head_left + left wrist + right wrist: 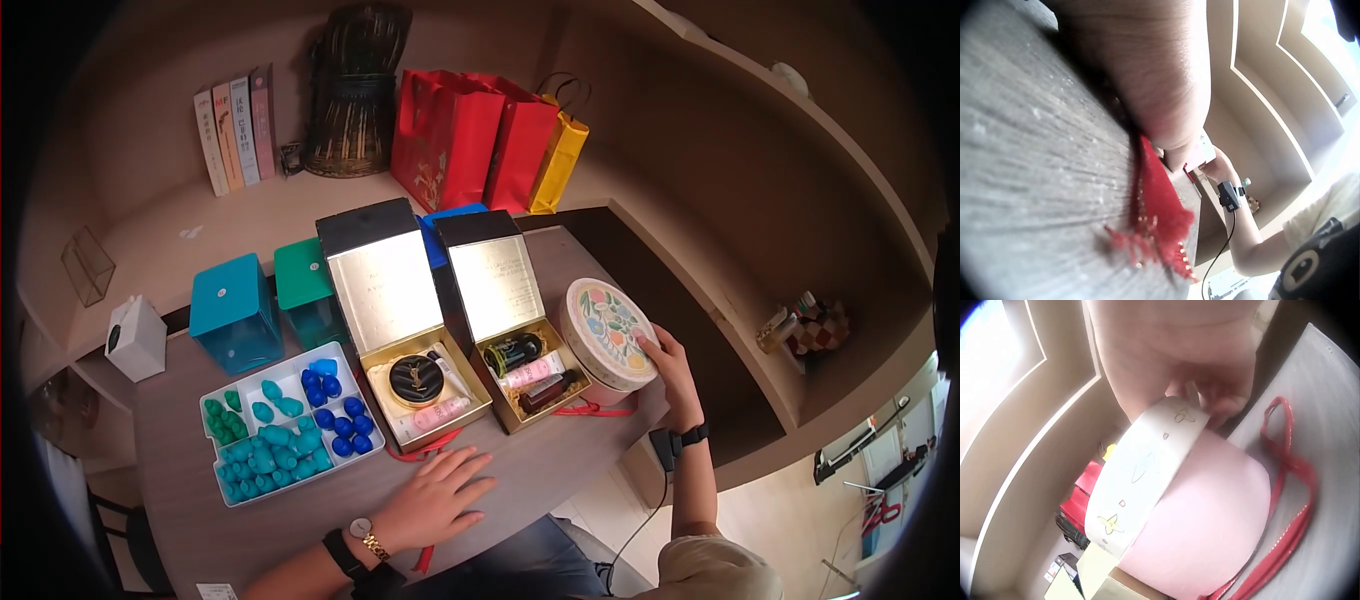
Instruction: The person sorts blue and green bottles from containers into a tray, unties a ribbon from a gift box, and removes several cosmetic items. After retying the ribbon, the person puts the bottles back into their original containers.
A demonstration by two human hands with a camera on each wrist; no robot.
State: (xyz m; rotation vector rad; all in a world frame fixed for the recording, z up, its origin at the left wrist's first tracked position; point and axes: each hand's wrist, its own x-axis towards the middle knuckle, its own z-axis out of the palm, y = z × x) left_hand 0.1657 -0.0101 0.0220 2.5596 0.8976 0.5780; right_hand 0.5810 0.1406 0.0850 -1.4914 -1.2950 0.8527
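Note:
My left hand (435, 500) lies on the table with its fingers spread, in front of the two opened gift boxes. A red ribbon (1163, 219) with gold edging comes out from under it. At the right, my right hand (675, 375) grips the rim of a round box (608, 335), thumb on the floral lid and fingers around the side. The right wrist view shows its white patterned lid (1141, 469) over a pink base (1204, 512). The left gift box (480, 405) holds a black compact (415, 380) and a pink tube (440, 412); the right gift box (512, 428) holds small bottles and another pink tube (532, 371).
A white divided tray (290, 490) of green, teal and blue pieces stands at the left. Behind it are a teal box (235, 310), a green box (305, 275) and a white tissue box (140, 345). Red bags (445, 140) and books (225, 140) stand on the shelf.

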